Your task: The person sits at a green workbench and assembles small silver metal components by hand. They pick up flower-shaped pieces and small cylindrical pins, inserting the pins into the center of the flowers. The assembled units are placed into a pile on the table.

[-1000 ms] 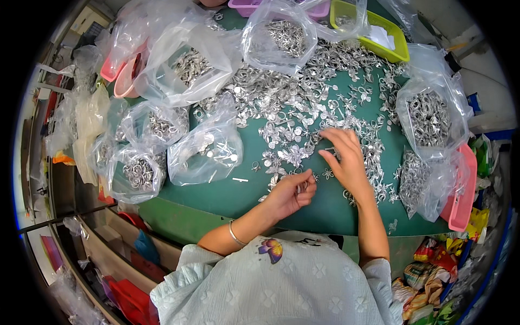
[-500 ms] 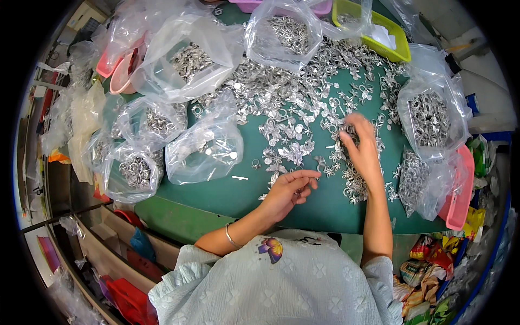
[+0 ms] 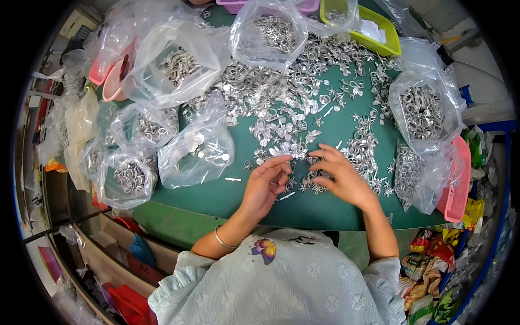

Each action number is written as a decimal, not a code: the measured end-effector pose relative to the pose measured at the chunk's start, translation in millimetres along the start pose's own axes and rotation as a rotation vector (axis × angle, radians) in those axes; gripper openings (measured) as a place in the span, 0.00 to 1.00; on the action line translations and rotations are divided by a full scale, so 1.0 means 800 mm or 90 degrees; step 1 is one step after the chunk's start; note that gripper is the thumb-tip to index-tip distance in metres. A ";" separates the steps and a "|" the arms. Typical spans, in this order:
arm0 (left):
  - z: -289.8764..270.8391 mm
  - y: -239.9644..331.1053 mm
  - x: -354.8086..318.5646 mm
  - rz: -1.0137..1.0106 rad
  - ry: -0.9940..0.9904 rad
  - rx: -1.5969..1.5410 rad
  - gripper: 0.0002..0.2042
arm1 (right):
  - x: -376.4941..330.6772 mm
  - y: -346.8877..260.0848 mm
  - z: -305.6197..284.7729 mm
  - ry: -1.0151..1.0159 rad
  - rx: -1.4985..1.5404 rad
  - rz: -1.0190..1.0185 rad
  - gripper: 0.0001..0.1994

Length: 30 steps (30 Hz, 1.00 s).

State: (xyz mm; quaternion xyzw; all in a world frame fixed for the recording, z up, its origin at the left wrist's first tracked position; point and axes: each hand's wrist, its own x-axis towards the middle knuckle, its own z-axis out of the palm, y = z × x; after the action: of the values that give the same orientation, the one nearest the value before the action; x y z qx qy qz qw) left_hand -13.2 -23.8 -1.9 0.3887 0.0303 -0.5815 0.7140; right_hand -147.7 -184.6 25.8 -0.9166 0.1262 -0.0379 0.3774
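Small silver metal pieces lie loose over a green tabletop (image 3: 211,197); many look like flowers, rings and short bars. My left hand (image 3: 265,181) hovers near the table's front with its fingers curled toward the thumb; whatever is inside them is hidden. Facing it, my right hand (image 3: 341,176) reaches down with fingers apart, its tips over a few silver flower-like pieces (image 3: 306,184). Beyond both hands spreads the main silver pile (image 3: 271,86). A narrower heap of silver pieces (image 3: 364,149) runs beside my right hand.
Clear bags of silver pieces stand left (image 3: 130,179), at the back (image 3: 271,54) and right (image 3: 422,116). Left of my left hand lies a clear bag with discs and bars (image 3: 197,154). A yellow-green basket (image 3: 379,46) sits at the back, a pink tray (image 3: 457,179) at the right edge.
My right hand has come back from the heap toward my left hand, with its fingers spreading. Several pieces now lie between the hands. The whole view has shifted slightly.
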 end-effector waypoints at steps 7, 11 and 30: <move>0.010 -0.010 -0.005 0.013 -0.018 -0.028 0.10 | 0.061 0.034 0.003 0.264 -0.078 0.009 0.11; 0.003 -0.004 -0.001 0.046 -0.019 0.092 0.10 | 0.044 0.023 0.018 0.134 -0.160 -0.012 0.10; -0.004 0.010 0.034 0.294 0.003 0.689 0.10 | 0.043 0.012 0.030 0.238 -0.086 0.001 0.07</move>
State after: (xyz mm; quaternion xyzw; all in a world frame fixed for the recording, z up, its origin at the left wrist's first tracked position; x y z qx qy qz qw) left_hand 4.0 -43.4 -13.6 0.6958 -0.3543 -0.3430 0.5222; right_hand -112.8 -183.5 1.3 -0.9167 0.1973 -0.1985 0.2854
